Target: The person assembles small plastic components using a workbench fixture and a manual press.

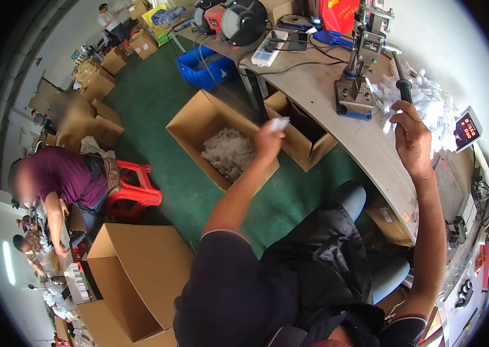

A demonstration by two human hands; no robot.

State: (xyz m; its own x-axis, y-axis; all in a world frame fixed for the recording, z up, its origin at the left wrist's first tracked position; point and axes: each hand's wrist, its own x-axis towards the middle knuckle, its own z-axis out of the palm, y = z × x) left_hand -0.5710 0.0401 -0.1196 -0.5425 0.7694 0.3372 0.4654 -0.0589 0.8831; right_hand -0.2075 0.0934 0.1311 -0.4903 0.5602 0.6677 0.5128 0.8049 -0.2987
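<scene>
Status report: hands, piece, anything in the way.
Left hand holds white piece over open box of white pieces. Right hand grips press lever. Nothing between piece and box.

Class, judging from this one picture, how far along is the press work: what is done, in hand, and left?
Done: a heap of white pieces already lies in the open cardboard box on the floor. In hand: the left hand holds one small white piece out above that box, while the right hand grips the press lever. Left: a pile of white pieces sits on the bench beside the press.
</scene>
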